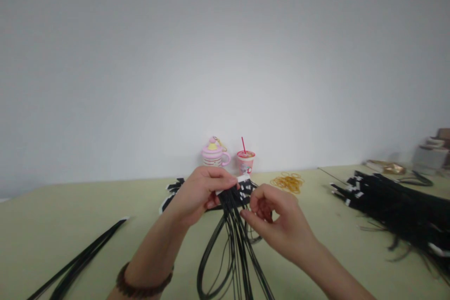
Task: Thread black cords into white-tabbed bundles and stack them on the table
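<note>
A bundle of thin black cords with white ends hangs down in front of me, some of it bent into loops. My left hand pinches the bundle near its white-tipped top between thumb and fingers. On the right side of the same cords is my right hand, its fingers curled and its thumb tip at the strands. Whether anything lies inside those curled fingers cannot be made out. Behind the hands, more black cords with white ends lie on the table, partly hidden by my left hand.
Two black strips lie at left on the pale green table. A large pile of black cords is at right. Yellow rubber bands, a pink lidded cup and a small cup with a straw stand or lie near the wall.
</note>
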Demonstrator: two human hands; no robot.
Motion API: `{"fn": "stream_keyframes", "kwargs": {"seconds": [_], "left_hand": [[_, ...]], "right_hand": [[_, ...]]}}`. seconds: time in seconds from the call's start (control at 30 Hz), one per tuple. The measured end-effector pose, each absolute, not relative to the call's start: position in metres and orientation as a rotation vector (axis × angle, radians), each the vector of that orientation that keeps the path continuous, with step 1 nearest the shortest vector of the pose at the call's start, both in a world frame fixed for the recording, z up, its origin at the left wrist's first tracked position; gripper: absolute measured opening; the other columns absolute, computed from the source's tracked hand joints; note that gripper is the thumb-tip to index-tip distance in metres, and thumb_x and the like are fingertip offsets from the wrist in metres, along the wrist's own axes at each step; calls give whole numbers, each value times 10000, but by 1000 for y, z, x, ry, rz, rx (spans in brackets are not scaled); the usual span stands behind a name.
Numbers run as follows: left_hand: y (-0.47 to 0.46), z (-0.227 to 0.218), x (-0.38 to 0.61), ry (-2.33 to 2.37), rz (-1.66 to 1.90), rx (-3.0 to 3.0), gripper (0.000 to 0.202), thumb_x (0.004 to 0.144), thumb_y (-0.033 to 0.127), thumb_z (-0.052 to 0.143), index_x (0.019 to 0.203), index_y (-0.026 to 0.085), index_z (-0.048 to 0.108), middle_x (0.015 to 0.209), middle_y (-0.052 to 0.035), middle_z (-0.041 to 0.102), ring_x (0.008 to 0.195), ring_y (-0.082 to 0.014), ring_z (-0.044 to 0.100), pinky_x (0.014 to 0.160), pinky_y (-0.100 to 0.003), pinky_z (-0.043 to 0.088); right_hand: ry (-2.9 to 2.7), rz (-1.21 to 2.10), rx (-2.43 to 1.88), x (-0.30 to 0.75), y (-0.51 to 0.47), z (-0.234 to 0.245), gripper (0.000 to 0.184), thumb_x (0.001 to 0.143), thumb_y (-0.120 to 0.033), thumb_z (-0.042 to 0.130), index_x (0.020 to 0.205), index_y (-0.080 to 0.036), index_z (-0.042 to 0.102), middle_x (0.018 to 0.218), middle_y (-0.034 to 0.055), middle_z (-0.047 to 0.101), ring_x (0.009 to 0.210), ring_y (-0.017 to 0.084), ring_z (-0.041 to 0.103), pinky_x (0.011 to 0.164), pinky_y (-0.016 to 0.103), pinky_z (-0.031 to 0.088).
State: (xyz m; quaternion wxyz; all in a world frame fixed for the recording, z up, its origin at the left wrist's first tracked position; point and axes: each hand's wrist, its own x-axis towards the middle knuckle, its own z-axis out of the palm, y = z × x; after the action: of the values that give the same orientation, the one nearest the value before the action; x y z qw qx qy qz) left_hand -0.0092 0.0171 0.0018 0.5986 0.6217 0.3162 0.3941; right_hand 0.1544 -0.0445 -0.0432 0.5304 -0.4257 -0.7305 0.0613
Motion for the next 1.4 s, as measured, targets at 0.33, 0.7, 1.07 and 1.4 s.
{"fn": "stream_keyframes", "kwargs": {"seconds": [0.33,0.7,1.07,1.4], "left_hand": [[8,4,-9,708,931,1452,235,542,314,741,570,100,649,462,18,494,352,-6,327,348,-167,132],[2,2,-8,757,995,1579,188,636,287,707,601,112,650,449,33,461,368,-21,314,354,-158,172],[3,0,-5,724,918,1523,172,614,270,698,587,118,621,451,33,469,332,-20,312,317,-159,167],[0,5,-5,686,922,1463,144,600,231,706,574,112,631,410,38,447,316,-15,306,313,-156,147]], "right_hand": [[-1781,-14,-988,162,-43,-45,173,710,-274,691,651,-189,553,482,-37,519,403,72,452,398,189,349],[-1869,125,-869,152,-54,-43,132,689,-64,541,691,-147,643,569,-16,538,492,58,470,454,158,348],[-1589,891,-1006,144,-52,-40,283,739,-362,597,572,-138,548,456,-36,493,381,58,464,384,162,356],[-1854,473,-1056,151,-67,-29,209,813,-248,513,674,-143,627,562,4,600,516,90,542,483,190,398]]}}
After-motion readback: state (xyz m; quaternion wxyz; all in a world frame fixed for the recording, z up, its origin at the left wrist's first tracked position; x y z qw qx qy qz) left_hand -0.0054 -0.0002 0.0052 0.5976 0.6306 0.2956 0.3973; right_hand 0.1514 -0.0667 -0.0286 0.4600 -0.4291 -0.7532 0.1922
